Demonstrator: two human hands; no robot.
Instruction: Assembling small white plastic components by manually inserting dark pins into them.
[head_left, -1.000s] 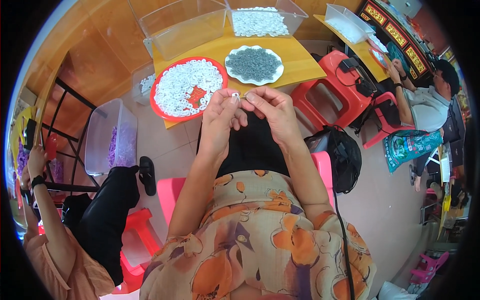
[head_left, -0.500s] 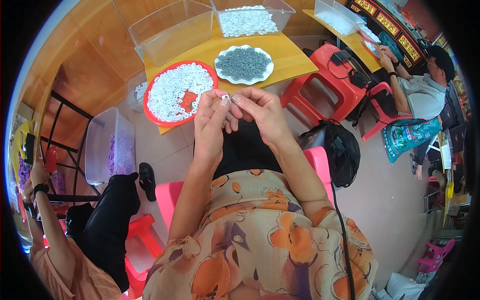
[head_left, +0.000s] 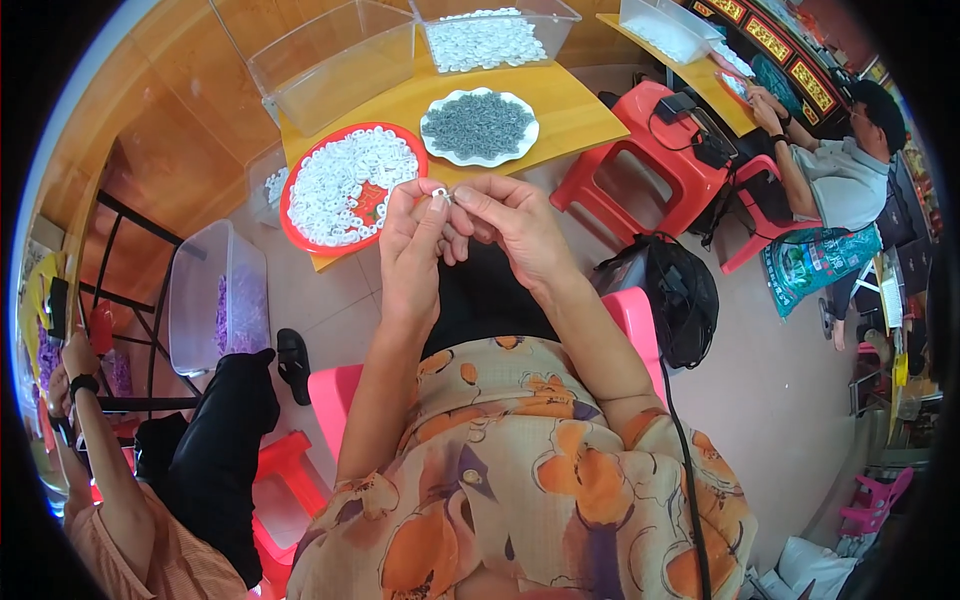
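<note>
Between the thumb and forefinger of my left hand is a small white plastic ring-shaped piece. The fingertips of my right hand pinch close against its right side; whatever they hold is too small to make out. Both hands meet above my lap, just off the table's near edge. Beyond my left hand lies a red round tray with many white pieces like the held one. To its right, a white scalloped plate carries a heap of small grey pieces.
On the wooden table stand a clear bin and another bin of white pieces. A tub with purple pieces is at left, near one seated person. Red stools and another seated person are at right.
The view has shifted slightly, so the table and trays sit a little further left. My hands keep nearly the same pinch around the white piece.
</note>
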